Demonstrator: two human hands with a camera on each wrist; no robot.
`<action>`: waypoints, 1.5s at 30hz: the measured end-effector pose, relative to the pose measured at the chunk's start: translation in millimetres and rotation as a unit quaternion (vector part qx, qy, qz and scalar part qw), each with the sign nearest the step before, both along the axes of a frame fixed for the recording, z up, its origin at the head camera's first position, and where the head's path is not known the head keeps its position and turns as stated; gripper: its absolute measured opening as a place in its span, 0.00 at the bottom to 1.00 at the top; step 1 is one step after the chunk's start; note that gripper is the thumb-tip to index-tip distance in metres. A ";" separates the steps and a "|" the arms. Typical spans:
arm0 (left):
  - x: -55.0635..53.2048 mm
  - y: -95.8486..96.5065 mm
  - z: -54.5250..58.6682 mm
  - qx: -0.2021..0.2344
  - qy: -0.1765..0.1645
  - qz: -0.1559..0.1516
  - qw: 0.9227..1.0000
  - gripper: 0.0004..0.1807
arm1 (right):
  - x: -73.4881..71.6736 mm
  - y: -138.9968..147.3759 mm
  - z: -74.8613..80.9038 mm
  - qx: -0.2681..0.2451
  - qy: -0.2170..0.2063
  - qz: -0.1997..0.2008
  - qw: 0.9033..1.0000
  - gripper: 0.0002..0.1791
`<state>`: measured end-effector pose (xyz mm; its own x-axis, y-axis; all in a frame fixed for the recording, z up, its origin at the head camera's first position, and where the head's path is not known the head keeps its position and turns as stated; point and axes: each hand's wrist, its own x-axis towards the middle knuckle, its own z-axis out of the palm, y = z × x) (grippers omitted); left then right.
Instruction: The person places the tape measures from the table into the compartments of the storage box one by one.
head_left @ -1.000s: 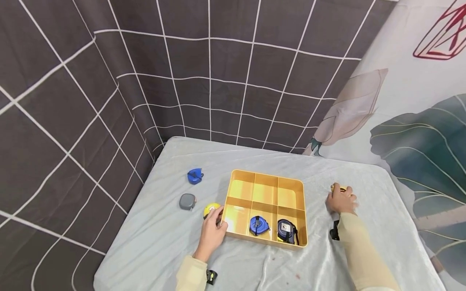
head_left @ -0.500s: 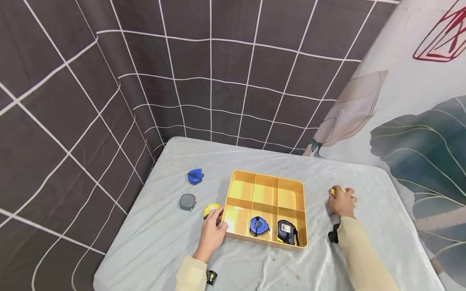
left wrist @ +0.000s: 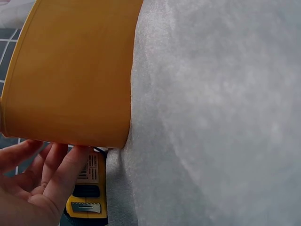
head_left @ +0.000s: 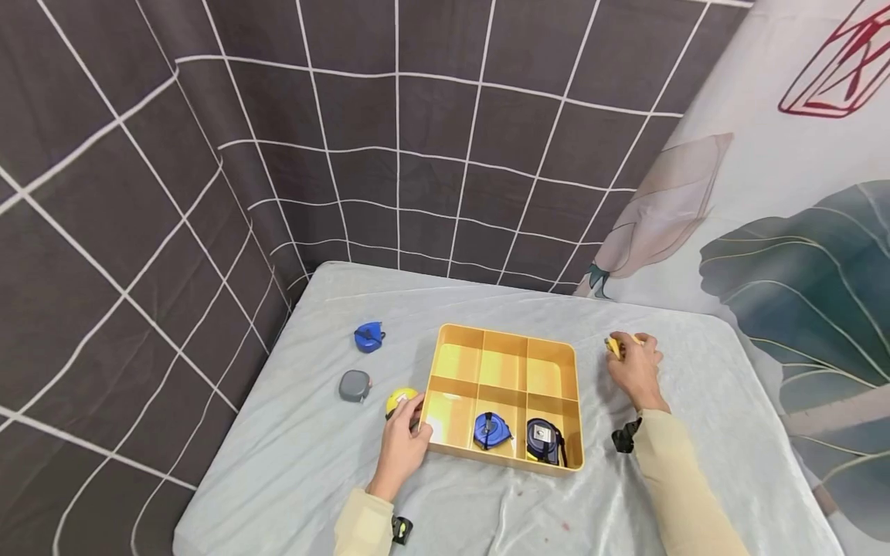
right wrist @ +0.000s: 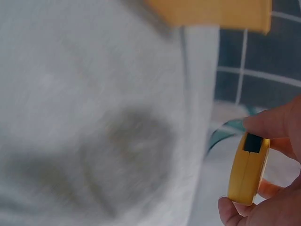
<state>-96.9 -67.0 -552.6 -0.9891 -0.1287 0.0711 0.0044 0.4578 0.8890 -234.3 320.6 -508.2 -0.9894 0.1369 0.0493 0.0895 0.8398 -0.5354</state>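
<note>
My left hand (head_left: pixel 403 444) pinches the left wall of a yellow compartment box (head_left: pixel 459 449), with the thumb at the rim near the front corner and the fingers along the outside. A yellow tape measure (left wrist: pixel 88 188) stands right beside those fingers, partly hidden by them in the head view. My right hand (head_left: pixel 636 371) holds another yellow tape measure (right wrist: pixel 248 172) between thumb and fingers, lifted off the cloth to the right of the box. Inside the box's front row lie a blue tape measure (head_left: pixel 490 431) in the middle compartment and a dark blue one (head_left: pixel 544 440) in the right compartment.
Left of the box, a grey tape measure (head_left: pixel 355 385) and a blue tape measure (head_left: pixel 368 337) lie on the table's pale cloth (head_left: pixel 278 463). A dark grid-patterned curtain (head_left: pixel 431 154) hangs behind and to the left, and a leaf-printed one (head_left: pixel 765 255) hangs on the right.
My right hand has raised the yellow tape measure off the cloth and moved it slightly left and away from me. My left hand and the box have stayed in place.
</note>
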 end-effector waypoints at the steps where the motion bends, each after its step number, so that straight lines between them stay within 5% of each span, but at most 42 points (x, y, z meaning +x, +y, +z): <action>1: 0.2 -0.1 0.0 0.001 0.000 0.001 1.000 0.27 | -0.9 -5.0 2.3 0.002 0.006 0.004 1.000 0.21; 13: -0.2 -0.8 -0.6 0.004 0.000 -0.005 1.000 0.27 | -1.4 -53.3 25.5 -0.005 0.100 0.096 0.990 0.18; 19: 0.5 -2.4 -0.5 -0.004 0.004 -0.004 1.000 0.27 | 3.0 -81.6 35.2 -0.018 0.112 0.158 0.981 0.18; 35: 0.1 -2.0 -1.2 -0.005 0.009 -0.008 1.000 0.27 | 38.2 -157.2 44.6 0.010 0.078 0.253 0.964 0.17; 45: 0.1 -1.0 -2.8 -0.010 0.012 -0.003 1.000 0.27 | 67.4 -194.3 45.1 0.004 0.108 0.333 0.937 0.17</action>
<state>-96.8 -68.1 -555.4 -0.9880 -0.1209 0.0965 0.0277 0.4755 0.8793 -166.9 126.3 -463.1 -0.8223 -0.5076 0.2572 -0.5650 0.6748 -0.4747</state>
